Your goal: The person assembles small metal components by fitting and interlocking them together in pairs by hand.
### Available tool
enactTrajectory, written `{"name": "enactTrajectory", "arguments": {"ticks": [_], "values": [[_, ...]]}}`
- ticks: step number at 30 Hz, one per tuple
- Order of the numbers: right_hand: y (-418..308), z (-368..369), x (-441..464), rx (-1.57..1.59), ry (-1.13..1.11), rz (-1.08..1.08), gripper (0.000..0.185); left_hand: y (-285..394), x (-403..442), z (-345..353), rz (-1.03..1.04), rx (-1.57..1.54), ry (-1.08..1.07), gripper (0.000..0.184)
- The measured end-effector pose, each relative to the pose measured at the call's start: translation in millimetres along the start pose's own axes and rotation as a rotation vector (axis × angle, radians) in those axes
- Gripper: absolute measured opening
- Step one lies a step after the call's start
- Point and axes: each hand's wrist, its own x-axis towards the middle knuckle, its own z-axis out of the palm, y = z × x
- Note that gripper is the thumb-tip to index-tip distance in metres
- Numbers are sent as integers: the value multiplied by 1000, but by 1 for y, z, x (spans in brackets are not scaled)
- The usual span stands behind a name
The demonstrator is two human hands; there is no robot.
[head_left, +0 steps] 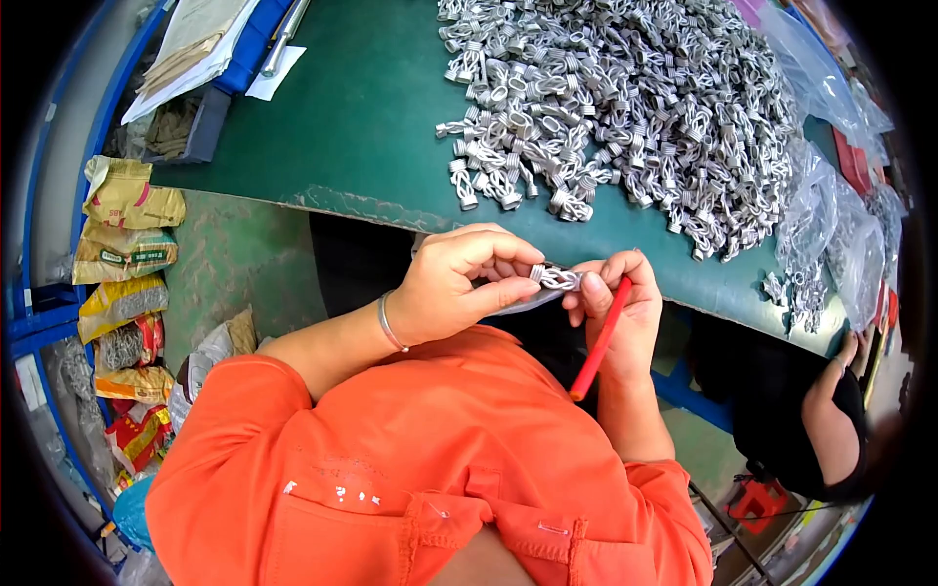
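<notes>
Head view: left hand (454,280) and right hand (625,308), also clasping a red pen-like rod (601,342), pinch a probably light, stiff braided-metal fitting (557,278) endwise.

We see a silvery grey part (557,278) with rope-like twisted strands, a plain red pen (602,340), a silver bangle (390,322) and an orange shirt (401,420) flecked with white. We also find a dark green table (332,117) with a pale, scuffed edge, a grey pile (635,107), a paler green floor (244,239), a blue rack (90,146) and yellow sacks (127,200) printed in red and green.
</notes>
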Motion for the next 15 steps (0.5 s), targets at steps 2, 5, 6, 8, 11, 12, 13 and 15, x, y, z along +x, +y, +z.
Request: {"name": "enactTrajectory", "arguments": {"ticks": [2, 5, 6, 8, 11, 12, 13, 15], "values": [[3, 0, 0, -25, -22, -29, 19, 2, 1, 0, 118, 55, 34, 22], [8, 1, -2, -42, -67, -82, 24, 6, 4, -2, 231, 117, 13, 24], [13, 0, -3, -119, -53, -186, 25, 6, 4, -3, 228, 116, 16, 24], [15, 0, -4, -312, -44, -406, 27, 6, 4, -4, 247, 113, -30, 26], [12, 2, -5, -518, -119, -593, 28, 8, 4, -9, 371, 269, -36, 23], [8, 0, -3, -537, -169, -585, 29, 8, 3, -11, 373, 269, -36, 23], [4, -3, 0, -537, -170, -587, 29, 8, 3, -13, 365, 309, -47, 20], [0, -6, 9, -790, -124, -717, 30, 5, 2, -14, 356, 349, -57, 18]]}}
